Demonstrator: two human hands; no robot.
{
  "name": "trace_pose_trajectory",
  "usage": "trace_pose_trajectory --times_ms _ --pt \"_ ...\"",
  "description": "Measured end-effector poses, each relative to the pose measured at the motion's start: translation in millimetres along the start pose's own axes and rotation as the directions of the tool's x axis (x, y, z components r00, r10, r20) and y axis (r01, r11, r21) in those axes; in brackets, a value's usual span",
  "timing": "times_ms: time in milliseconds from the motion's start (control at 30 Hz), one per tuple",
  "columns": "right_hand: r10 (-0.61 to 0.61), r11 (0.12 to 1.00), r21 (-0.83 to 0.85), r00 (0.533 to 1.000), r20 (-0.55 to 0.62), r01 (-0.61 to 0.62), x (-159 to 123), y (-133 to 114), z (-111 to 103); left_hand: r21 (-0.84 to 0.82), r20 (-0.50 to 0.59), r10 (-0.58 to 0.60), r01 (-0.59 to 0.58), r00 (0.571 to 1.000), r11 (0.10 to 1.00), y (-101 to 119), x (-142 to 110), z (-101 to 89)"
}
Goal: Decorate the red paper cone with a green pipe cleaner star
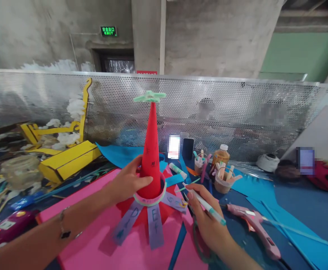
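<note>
Cone: a red paper cone stands upright on a pink board, topped by a mint-green star, with lettered lavender strips fanning from its base.
Left hand: half-open, fingers curved around the cone's side, holding it.
Right hand: closed around a white marker.
Nearby: a pink glue gun, just right of that hand.
</note>
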State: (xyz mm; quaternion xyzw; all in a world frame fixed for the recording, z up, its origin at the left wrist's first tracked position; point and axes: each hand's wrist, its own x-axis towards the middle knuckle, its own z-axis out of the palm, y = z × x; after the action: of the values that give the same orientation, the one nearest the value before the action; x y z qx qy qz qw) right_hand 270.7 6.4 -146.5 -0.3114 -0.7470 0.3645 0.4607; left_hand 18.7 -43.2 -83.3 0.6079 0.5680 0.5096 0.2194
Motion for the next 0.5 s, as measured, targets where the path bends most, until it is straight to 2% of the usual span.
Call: trace_pose_trajectory --times_ms 67,100,200,267,300,333,367,433,467,500 --pt "-0.032 0.999 -0.024 0.999 -0.001 0.032 0 -1 0 0.014 0.026 0.014 -0.014 1.0 1.0 -7 3 1.8" --pt "-0.05 0.998 -0.035 0.999 -0.003 0.05 0 0 0 0.041 0.005 0.015 -0.015 1.0 0.999 -13 2 2.9" --pt "-0.083 0.994 -0.065 0.997 -0.006 0.083 1 5 1 0.161 -0.175 0.007 0.021 0.985 0.987 -28 -14 6.7" --pt "-0.077 0.995 -0.07 0.997 0.0 0.077 2 10 1 0.282 -0.247 0.069 0.004 0.967 0.959 -34 -33 9.6" --pt "-0.074 0.995 -0.07 0.997 0.002 0.074 3 12 1 0.354 -0.211 0.134 -0.052 0.968 0.934 -37 -43 11.6" --pt "-0.072 0.995 -0.075 0.997 0.011 0.073 4 14 0 0.415 -0.114 0.235 -0.169 0.965 0.894 -38 -52 13.9" --pt "-0.071 0.994 -0.087 0.997 0.027 0.073 5 16 0 0.45 0.013 0.342 -0.31 0.94 0.837 -40 -60 16.8" --pt "-0.072 0.985 -0.148 0.991 0.112 0.088 6 18 -2 0.466 0.191 0.507 -0.532 0.841 0.707 -42 -73 23.5" --pt "-0.064 0.974 -0.201 0.982 0.177 0.1 7 18 -3 0.448 0.248 0.551 -0.599 0.797 0.664 -44 -78 26.9" --pt "-0.052 0.957 -0.266 0.969 0.24 0.117 8 18 -5 0.424 0.288 0.566 -0.633 0.772 0.648 -45 -81 30.0"
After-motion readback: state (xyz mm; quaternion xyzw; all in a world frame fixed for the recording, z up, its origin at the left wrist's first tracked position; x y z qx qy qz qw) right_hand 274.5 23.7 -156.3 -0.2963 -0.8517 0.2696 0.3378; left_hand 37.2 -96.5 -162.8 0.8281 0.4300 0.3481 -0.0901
